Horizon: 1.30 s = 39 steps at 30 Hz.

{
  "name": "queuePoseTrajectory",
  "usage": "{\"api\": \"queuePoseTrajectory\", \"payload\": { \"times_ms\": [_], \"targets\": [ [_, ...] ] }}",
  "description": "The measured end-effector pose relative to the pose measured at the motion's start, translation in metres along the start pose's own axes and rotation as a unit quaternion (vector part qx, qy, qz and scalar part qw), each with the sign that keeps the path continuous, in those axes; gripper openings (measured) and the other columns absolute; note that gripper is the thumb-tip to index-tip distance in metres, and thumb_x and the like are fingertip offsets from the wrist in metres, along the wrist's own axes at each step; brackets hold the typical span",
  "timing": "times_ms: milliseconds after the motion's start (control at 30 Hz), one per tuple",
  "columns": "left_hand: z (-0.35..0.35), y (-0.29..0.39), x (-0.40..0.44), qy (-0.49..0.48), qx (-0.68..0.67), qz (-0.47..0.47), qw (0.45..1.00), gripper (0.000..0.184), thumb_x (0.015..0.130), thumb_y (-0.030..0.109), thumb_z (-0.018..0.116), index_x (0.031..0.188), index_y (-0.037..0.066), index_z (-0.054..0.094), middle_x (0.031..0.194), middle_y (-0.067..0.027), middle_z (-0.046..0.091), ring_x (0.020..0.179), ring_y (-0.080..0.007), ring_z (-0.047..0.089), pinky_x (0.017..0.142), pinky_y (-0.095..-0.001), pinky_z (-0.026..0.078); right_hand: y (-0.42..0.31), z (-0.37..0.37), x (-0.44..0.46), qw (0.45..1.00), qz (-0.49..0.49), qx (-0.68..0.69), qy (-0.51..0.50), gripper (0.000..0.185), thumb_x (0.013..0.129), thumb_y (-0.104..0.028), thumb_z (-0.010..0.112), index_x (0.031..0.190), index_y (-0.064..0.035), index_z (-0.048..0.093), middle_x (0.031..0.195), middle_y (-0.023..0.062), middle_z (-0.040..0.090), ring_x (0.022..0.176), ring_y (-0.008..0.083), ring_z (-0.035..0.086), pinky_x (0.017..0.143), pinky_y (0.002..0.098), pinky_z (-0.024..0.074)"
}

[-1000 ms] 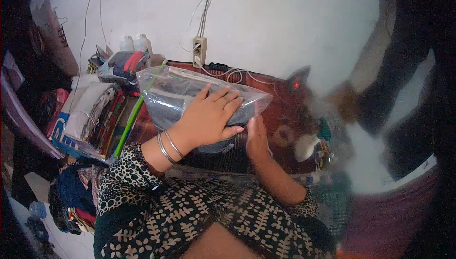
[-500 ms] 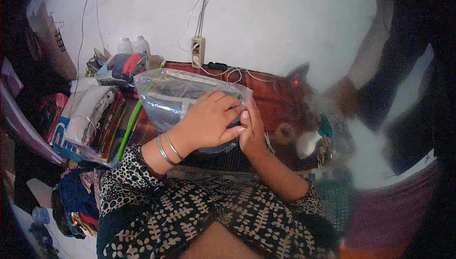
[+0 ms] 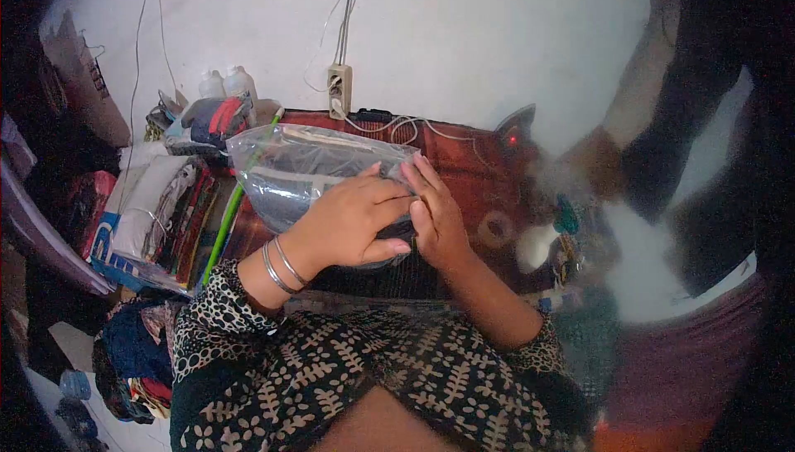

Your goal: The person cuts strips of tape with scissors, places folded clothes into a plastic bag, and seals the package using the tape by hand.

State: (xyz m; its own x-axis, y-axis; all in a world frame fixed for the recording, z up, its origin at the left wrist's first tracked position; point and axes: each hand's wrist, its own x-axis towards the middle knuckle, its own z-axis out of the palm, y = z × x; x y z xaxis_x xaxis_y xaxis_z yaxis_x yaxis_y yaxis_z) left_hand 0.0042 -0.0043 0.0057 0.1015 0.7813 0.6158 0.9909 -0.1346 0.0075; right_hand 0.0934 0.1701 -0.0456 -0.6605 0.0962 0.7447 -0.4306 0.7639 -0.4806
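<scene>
A clear plastic bag (image 3: 286, 178) with folded dark grey cloth inside lies in front of me, over a red and dark striped mat. My left hand (image 3: 356, 216), with two silver bangles at the wrist, rests palm down on the bag with its fingers spread. At the bag's right end, my right hand (image 3: 437, 216) touches the plastic, its fingers extended and pointing up and left. The fingertips of both hands nearly meet there. The bag's right edge is folded in under the fingers.
A green stick (image 3: 224, 236) lies left of the bag. Beyond it are packed clothes (image 3: 149, 216) and a dark cloth pile (image 3: 137, 344). A power strip (image 3: 339, 91) hangs on the wall. To the right are a tape roll (image 3: 497, 227) and an iron-like object (image 3: 517, 129) with a red light.
The bag's right end, earlier stretched out to the right, is now folded inward. My right hand has moved up and left onto it, and my left hand has shifted slightly left.
</scene>
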Motion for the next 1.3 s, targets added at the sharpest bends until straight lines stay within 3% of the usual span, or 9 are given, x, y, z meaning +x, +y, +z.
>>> {"api": "queuePoseTrajectory", "payload": {
  "times_ms": [133, 233, 300, 467, 700, 833, 1000, 1100, 1300],
  "targets": [
    [-0.004, -0.002, -0.005, 0.02, -0.078, -0.043, 0.996, 0.052, 0.082, 0.045, 0.06, 0.115, 0.006, 0.057, 0.119, -0.0145, 0.058, 0.11, -0.0324, 0.056, 0.1, -0.053, 0.04, -0.003, -0.005, 0.003, 0.997, -0.023, -0.058, -0.046, 0.049, 0.087, -0.022, 0.057, 0.131, -0.0026, 0.051, 0.142, 0.0258, 0.038, 0.132, 0.0412, 0.037, 0.109, 0.0456, 0.0303],
    [-0.016, -0.003, -0.002, 0.021, -0.052, -0.069, 0.996, 0.06, 0.088, 0.054, 0.045, 0.123, 0.006, 0.054, 0.122, -0.016, 0.057, 0.116, -0.0359, 0.053, 0.106, -0.0551, 0.031, -0.006, -0.009, 0.006, 0.993, -0.024, -0.097, -0.064, 0.053, 0.084, -0.026, 0.063, 0.13, -0.004, 0.052, 0.142, 0.0253, 0.037, 0.132, 0.0407, 0.037, 0.107, 0.0508, 0.0301],
    [-0.025, 0.001, -0.003, -0.04, 0.116, -0.094, 0.988, 0.056, 0.09, 0.05, 0.044, 0.128, 0.01, 0.053, 0.126, -0.0118, 0.057, 0.123, -0.032, 0.049, 0.109, -0.0574, 0.025, -0.014, -0.012, 0.004, 0.989, -0.02, -0.126, -0.073, 0.055, 0.082, -0.029, 0.065, 0.13, -0.0046, 0.052, 0.142, 0.0251, 0.037, 0.132, 0.0405, 0.037, 0.107, 0.0543, 0.0297],
    [-0.025, -0.006, -0.009, -0.087, 0.135, -0.105, 0.981, 0.052, 0.09, 0.046, 0.044, 0.13, 0.014, 0.054, 0.13, -0.005, 0.056, 0.127, -0.0279, 0.046, 0.111, -0.059, 0.015, -0.015, -0.016, 0.007, 0.986, -0.016, -0.136, -0.1, 0.06, 0.081, -0.031, 0.067, 0.132, -0.0056, 0.05, 0.142, 0.0232, 0.038, 0.132, 0.0417, 0.036, 0.103, 0.0628, 0.0282],
    [-0.022, -0.008, -0.008, -0.073, 0.139, -0.111, 0.981, 0.046, 0.088, 0.04, 0.048, 0.124, 0.013, 0.059, 0.128, -0.0016, 0.058, 0.13, -0.0258, 0.043, 0.113, -0.0584, 0.012, -0.032, -0.02, 0.001, 0.975, -0.104, -0.188, -0.061, 0.054, 0.078, -0.032, 0.068, 0.124, -0.0062, 0.056, 0.14, 0.0174, 0.043, 0.132, 0.0362, 0.036, 0.103, 0.0609, 0.0294],
    [-0.025, -0.007, -0.006, -0.066, 0.184, -0.087, 0.977, 0.044, 0.087, 0.039, 0.051, 0.119, 0.012, 0.061, 0.128, -0.0025, 0.057, 0.125, -0.0252, 0.046, 0.109, -0.0544, 0.023, -0.035, -0.016, -0.003, 0.958, -0.104, -0.251, -0.09, 0.051, 0.077, -0.033, 0.069, 0.12, -0.0059, 0.059, 0.135, 0.0149, 0.049, 0.132, 0.0332, 0.038, 0.102, 0.0597, 0.0312],
    [-0.033, 0.0, -0.002, -0.057, 0.217, -0.072, 0.972, 0.047, 0.084, 0.043, 0.054, 0.112, 0.007, 0.063, 0.124, -0.0029, 0.057, 0.117, -0.0219, 0.049, 0.092, -0.0433, 0.036, -0.036, -0.015, -0.013, 0.958, -0.08, -0.255, -0.101, 0.049, 0.077, -0.032, 0.069, 0.117, -0.0045, 0.06, 0.133, 0.0127, 0.05, 0.131, 0.0306, 0.04, 0.102, 0.0575, 0.0319],
    [-0.028, -0.003, 0.001, -0.01, 0.177, -0.017, 0.984, 0.051, 0.085, 0.045, 0.052, 0.118, 0.009, 0.06, 0.122, -0.0027, 0.058, 0.117, -0.0223, 0.049, 0.094, -0.0449, 0.036, -0.035, -0.017, -0.009, 0.96, -0.091, -0.248, -0.098, 0.048, 0.078, -0.032, 0.068, 0.117, -0.0046, 0.06, 0.131, 0.0113, 0.051, 0.13, 0.0295, 0.04, 0.104, 0.0566, 0.0309],
    [-0.024, -0.001, 0.0, -0.057, 0.202, -0.023, 0.977, 0.053, 0.086, 0.045, 0.05, 0.127, 0.012, 0.057, 0.122, -0.0039, 0.059, 0.112, -0.0247, 0.052, 0.1, -0.0498, 0.031, -0.033, -0.02, -0.012, 0.962, -0.095, -0.236, -0.099, 0.05, 0.079, -0.03, 0.067, 0.121, -0.0042, 0.057, 0.133, 0.0122, 0.049, 0.131, 0.0302, 0.039, 0.107, 0.0555, 0.0287]
  ]
}}
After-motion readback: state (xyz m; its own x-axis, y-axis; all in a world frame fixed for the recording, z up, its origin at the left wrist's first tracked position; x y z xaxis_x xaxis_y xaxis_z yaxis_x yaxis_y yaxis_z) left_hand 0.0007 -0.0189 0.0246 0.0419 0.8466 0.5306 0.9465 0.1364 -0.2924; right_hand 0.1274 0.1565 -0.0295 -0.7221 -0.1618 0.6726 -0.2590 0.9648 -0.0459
